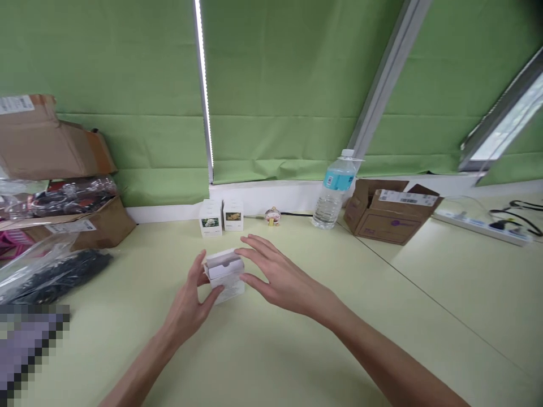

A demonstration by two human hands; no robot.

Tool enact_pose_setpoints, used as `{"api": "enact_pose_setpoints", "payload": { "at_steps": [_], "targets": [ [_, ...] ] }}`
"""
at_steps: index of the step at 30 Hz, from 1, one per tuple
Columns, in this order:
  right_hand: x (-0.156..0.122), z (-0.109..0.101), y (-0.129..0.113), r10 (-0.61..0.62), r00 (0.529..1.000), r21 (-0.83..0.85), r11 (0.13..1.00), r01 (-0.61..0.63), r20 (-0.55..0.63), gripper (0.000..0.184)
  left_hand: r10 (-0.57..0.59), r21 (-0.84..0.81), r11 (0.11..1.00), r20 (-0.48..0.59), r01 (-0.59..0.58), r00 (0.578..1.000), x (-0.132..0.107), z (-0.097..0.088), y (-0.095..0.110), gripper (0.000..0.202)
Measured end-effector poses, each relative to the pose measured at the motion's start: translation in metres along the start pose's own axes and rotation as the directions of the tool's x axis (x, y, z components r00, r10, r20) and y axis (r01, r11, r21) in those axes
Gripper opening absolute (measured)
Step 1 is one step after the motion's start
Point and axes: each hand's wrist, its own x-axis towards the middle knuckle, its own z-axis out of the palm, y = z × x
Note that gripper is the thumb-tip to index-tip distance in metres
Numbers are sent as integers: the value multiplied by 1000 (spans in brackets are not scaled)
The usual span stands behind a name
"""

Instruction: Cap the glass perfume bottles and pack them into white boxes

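A small white cardboard box (229,286) stands on the table in front of me, its top flap partly lifted. My left hand (190,302) grips it from the left, thumb on the near face and fingers behind the side. At the box's upper right, my right hand (280,277) has its fingers stretched out and apart, the tips at the flap and right edge. Whether those fingertips press on the box I cannot tell. What lies inside the box is hidden.
Behind are two small white boxes with pictures (211,219), a round ornament (272,216) and a water bottle (333,192). An open brown carton (388,217) and a power strip (481,226) sit right. Cartons (46,144) and a bag of dark material (55,277) are left.
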Motion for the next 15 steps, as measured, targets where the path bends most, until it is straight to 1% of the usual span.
{"api": "enact_pose_setpoints", "payload": {
  "at_steps": [3,5,6,8,10,13,14,15],
  "targets": [
    [0,1,5,31,999,14,999,-31,36,43,-74,-69,995,-63,70,995,12,-11,-15,78],
    [-1,3,9,45,996,31,998,-48,78,41,-105,-99,991,-129,93,986,20,-19,-28,76],
    [-1,4,11,51,994,41,998,-55,98,41,-116,-111,989,-138,101,984,23,-22,-35,73],
    [0,7,15,55,990,67,996,-64,126,40,-150,-147,980,-87,136,985,26,-27,-47,62],
    [1,10,21,52,988,98,993,-67,145,38,-184,-188,965,6,182,983,27,-28,-55,55],
    [1,13,30,71,984,131,987,-93,165,36,-208,-211,950,132,232,969,26,-26,-59,53],
    [2,13,34,86,982,134,985,-110,169,35,-206,-204,951,143,232,968,26,-25,-57,55],
    [2,14,38,105,980,136,982,-128,169,35,-198,-189,958,113,217,974,26,-24,-53,59]
  ]
}}
